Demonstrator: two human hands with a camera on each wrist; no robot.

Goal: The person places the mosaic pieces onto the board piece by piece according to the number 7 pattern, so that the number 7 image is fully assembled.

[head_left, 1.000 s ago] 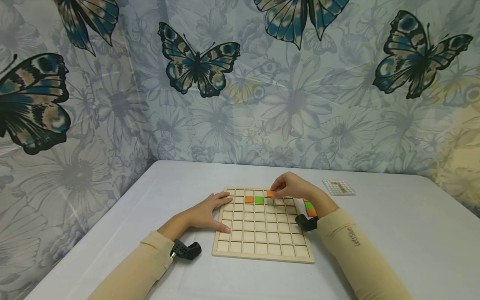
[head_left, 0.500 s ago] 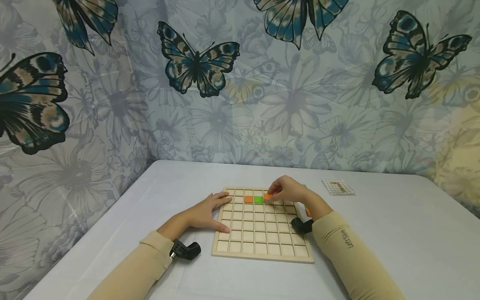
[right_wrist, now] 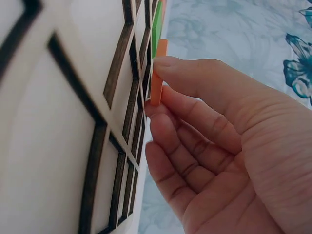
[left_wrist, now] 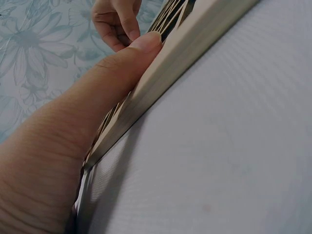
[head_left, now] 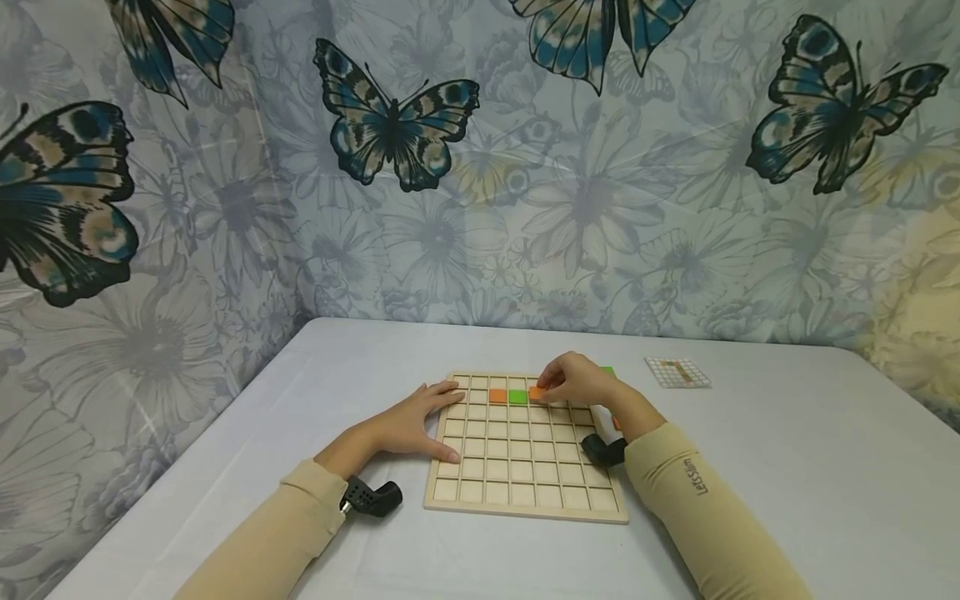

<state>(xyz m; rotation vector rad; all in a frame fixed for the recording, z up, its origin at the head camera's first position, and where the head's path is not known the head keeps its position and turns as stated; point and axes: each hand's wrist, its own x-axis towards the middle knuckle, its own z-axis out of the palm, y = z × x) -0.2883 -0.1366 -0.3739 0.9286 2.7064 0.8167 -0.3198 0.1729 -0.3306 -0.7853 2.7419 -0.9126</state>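
In the head view a wooden grid board [head_left: 522, 493] lies on the table. My left hand [head_left: 411, 423] rests on its left side, fingers spread over the rim; in the left wrist view the thumb [left_wrist: 117, 68] lies along the frame's edge. Near the far side, my right hand [head_left: 581, 379] pinches an orange square tile [right_wrist: 157, 78] between thumb and fingers. That tile is tilted on edge against the grid, just right of a green tile [head_left: 517, 397] set in a cell. Left of the green one sits another orange tile [head_left: 498, 396].
Beyond the board's right edge, a green tile [head_left: 607, 370] and an orange tile [head_left: 617, 423] show partly from behind the right hand and wrist. A small card with a printed grid [head_left: 678, 373] lies farther back right. A butterfly-patterned cloth [head_left: 480, 250] hangs behind the table.
My right hand has shifted a little left and nearer with the orange tile, bringing it beside the green one. The left hand stays in place on the board.
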